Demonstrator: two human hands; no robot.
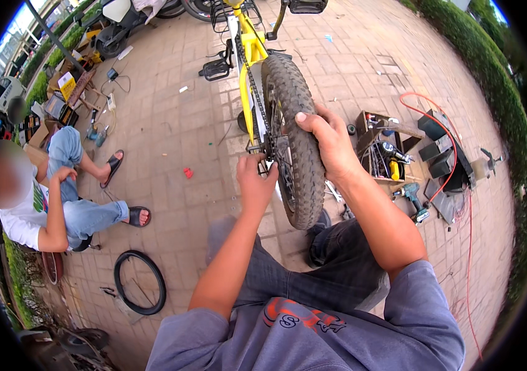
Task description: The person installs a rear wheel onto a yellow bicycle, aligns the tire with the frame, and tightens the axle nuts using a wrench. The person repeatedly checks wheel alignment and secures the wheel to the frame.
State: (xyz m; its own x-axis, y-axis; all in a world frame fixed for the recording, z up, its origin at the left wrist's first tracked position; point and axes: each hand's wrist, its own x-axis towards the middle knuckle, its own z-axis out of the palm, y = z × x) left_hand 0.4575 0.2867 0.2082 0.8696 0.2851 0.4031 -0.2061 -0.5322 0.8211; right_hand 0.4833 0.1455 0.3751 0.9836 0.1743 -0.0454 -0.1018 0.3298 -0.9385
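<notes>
In front of me stands a yellow bicycle (252,48) with its fat knobby rear tire (304,185) toward me. My right hand (336,145) grips that tire from its right side, thumb on top of the tread. On the other side, my left hand (256,185) is at the wheel's hub end, fingers closed beside the chain (255,93) and frame end. What those fingertips pinch is hidden. A black pedal (216,69) sticks out left of the frame.
At right are an open wooden toolbox (387,148), a teal cordless drill (412,196), black boxes (440,157) and a red hose (455,148). A seated person (47,191) is at left, near a loose black tire (140,282). A scooter (115,28) and cartons stand farther back.
</notes>
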